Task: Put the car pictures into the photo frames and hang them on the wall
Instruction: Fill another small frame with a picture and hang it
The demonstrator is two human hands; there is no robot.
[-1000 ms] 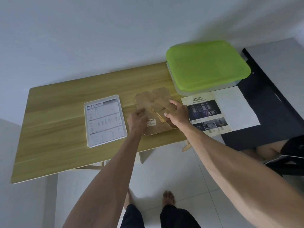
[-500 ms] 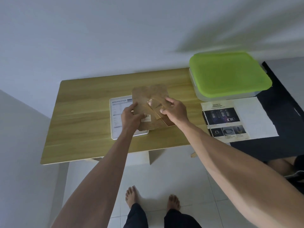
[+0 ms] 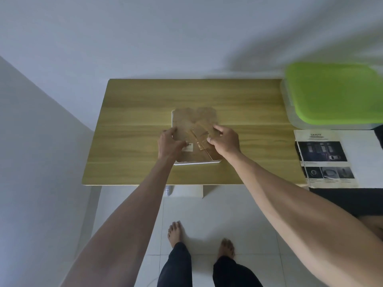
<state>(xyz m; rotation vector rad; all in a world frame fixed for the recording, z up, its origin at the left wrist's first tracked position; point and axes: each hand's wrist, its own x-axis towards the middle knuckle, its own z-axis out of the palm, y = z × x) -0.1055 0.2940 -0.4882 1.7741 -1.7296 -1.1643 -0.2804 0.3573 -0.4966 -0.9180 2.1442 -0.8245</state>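
On the wood-grain counter, both hands' fingers pinch a brown fibreboard backing beside a "SAFETY" sheet.

Setting: home room | Evidence: white tiled floor at bottom, plain wall above, wooden table at centre, bare feet.

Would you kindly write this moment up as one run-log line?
stage: fitting back | brown fibreboard frame back on white photo frame | left hand, right hand gripping it | wooden table
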